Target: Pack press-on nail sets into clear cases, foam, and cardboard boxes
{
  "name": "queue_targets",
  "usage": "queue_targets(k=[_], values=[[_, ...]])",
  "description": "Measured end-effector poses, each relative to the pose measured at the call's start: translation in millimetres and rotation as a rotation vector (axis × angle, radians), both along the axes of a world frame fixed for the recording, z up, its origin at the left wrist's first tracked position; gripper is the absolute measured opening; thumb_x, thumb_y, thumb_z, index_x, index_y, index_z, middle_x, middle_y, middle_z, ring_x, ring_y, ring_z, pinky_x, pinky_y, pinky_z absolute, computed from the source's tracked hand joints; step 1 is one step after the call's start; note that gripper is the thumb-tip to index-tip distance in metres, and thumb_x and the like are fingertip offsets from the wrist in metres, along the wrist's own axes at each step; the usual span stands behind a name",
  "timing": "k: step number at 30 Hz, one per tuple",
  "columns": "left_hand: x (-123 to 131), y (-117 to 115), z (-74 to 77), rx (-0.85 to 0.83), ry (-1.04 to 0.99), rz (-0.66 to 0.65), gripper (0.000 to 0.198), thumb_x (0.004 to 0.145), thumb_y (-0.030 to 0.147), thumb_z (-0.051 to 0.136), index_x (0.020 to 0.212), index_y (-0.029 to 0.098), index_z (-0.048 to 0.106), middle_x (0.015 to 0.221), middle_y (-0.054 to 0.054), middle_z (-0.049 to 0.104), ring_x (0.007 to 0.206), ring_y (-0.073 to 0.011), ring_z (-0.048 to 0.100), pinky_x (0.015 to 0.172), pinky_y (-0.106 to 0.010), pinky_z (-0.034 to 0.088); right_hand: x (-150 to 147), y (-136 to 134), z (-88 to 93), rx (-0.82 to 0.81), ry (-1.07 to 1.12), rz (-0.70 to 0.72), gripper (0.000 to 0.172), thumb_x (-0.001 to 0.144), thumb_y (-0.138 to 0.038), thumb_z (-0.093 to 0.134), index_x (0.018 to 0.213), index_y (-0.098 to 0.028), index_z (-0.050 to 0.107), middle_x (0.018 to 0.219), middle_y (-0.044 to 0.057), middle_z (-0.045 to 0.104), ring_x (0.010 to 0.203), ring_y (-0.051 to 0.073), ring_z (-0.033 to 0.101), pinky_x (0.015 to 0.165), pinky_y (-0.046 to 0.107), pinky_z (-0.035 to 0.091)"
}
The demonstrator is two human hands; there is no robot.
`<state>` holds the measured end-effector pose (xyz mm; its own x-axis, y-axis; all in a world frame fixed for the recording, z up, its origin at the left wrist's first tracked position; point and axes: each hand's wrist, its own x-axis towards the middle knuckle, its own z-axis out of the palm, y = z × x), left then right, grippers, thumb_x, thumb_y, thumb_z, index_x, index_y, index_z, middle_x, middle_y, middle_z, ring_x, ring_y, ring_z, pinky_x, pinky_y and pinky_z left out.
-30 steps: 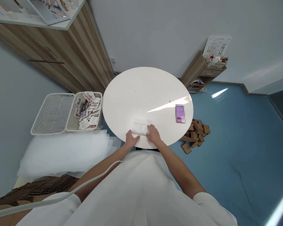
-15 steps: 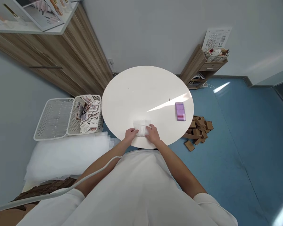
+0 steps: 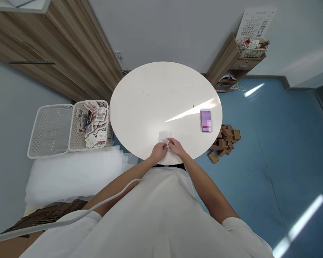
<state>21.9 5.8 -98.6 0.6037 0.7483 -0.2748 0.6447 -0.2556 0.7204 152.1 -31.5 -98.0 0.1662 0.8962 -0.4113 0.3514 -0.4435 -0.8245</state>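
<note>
A thin, white, translucent sheet (image 3: 164, 136) lies at the near edge of the round white table (image 3: 161, 93), partly folded. My left hand (image 3: 159, 152) is closed over its lower left part, fingertips pinched together near the middle. My right hand (image 3: 176, 147) pinches the sheet's right side, its fingers almost meeting those of the left. Whether anything lies inside the folded sheet is hidden by the fingers. Right of the hands, a purple packet (image 3: 206, 120), blurred by pixels, rests on the tabletop.
Left of the table stands a white basket (image 3: 107, 138) of printed cards, beside a second basket (image 3: 34, 132) of clear sleeves. Below them lies a stack of translucent white sheets (image 3: 72, 175). Small brown boxes (image 3: 226, 138) are heaped on the blue floor. A white cable (image 3: 110, 196) crosses my left arm.
The sheet has become narrower, its sides folded inward. My left hand has moved right, close to my right hand. The camera view has shifted slightly.
</note>
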Motion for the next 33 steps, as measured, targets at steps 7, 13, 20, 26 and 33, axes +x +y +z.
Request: queue_targets(k=[7, 13, 20, 26, 33], values=[[-24, -20, 0.0, 0.16, -0.088, -0.202, 0.041, 0.076, 0.025, 0.048, 0.116, 0.018, 0.046, 0.101, -0.009, 0.053, 0.094, -0.022, 0.05, 0.081, -0.038, 0.044, -13, 5, -13.1, -0.017, -0.192, -0.142, 0.022, 0.075, -0.027, 0.042, 0.095, -0.022, 0.047, 0.058, -0.006, 0.044, 0.058, 0.013, 0.047, 0.057, 0.025, 0.038], [-33, 6, -6.2, 0.357, -0.045, -0.185, 0.036, 0.083, 0.026, 0.038, 0.118, 0.019, 0.045, 0.121, -0.01, 0.047, 0.113, -0.0221, 0.041, 0.093, -0.039, 0.036, -11, 3, -15.5, 0.024, -0.247, -0.084, 0.021, 0.077, -0.026, 0.041, 0.097, -0.021, 0.045, 0.06, -0.005, 0.045, 0.059, 0.013, 0.048, 0.058, 0.026, 0.039], [-20, 19, -13.4, 0.437, 0.144, -0.325, 0.045, 0.082, 0.033, 0.04, 0.126, 0.021, 0.037, 0.133, -0.01, 0.037, 0.124, -0.0261, 0.029, 0.098, -0.043, 0.026, -7, -9, 0.1, 0.258, -0.416, 0.133, 0.043, 0.078, -0.026, 0.047, 0.119, -0.019, 0.04, 0.112, 0.011, 0.05, 0.103, 0.022, 0.047, 0.084, 0.039, 0.042], [-22, 26, -6.4, 0.332, 0.156, -0.374, 0.048, 0.08, 0.031, 0.043, 0.127, 0.023, 0.035, 0.135, -0.009, 0.034, 0.124, -0.0272, 0.028, 0.097, -0.047, 0.022, -4, -9, 1.6, 0.245, -0.398, 0.457, 0.074, 0.071, -0.02, 0.058, 0.135, -0.021, 0.02, 0.138, 0.009, 0.03, 0.129, 0.024, 0.023, 0.101, 0.042, 0.031], [-25, 32, -3.9, 0.198, 0.028, -0.346, 0.073, 0.064, 0.033, 0.059, 0.129, 0.022, 0.027, 0.134, -0.011, 0.034, 0.121, -0.0296, 0.029, 0.094, -0.044, 0.028, -3, -1, -7.7, 0.188, -0.426, 0.457, 0.079, 0.067, -0.006, 0.05, 0.136, -0.017, 0.013, 0.138, 0.012, 0.028, 0.13, 0.023, 0.019, 0.1, 0.041, 0.031]])
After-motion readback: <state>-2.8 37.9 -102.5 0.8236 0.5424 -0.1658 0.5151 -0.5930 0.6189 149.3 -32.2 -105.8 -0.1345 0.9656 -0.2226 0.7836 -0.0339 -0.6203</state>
